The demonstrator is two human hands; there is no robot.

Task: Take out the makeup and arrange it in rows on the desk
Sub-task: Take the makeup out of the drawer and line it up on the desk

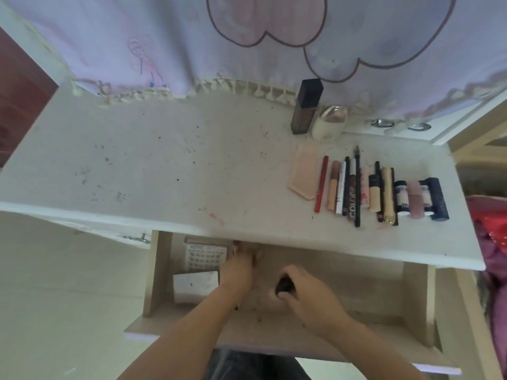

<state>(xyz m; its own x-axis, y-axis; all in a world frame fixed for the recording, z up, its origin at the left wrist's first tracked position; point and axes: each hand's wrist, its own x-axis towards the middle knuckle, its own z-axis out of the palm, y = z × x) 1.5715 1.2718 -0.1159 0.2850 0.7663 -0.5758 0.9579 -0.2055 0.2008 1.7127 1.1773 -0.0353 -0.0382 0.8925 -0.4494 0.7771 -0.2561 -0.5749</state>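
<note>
**Retrieving makeup from the open drawer**

The right hand [304, 290] is clasping a small dark container [284, 286] inside the drawer [417, 292], probably to lift it toward the row of makeup [381, 192] lying on the desk [164, 165]. The left hand [238, 270] is reaching deeper; its finger state cannot be told.

Worn painted desk, bare board drawer, soft printed cloth

The desk [164, 160] top looks matt white, scuffed and specked with dark marks and a pink smear. The open drawer [356, 283] is pale raw-looking board, dull and dusty. The curtain [247, 37] behind is thin cloth with a frilled hem. The tall bottle [306, 106] has a dark matt cap over glossy brown glass or plastic. Two rings [382, 122] shine like metal.
</note>
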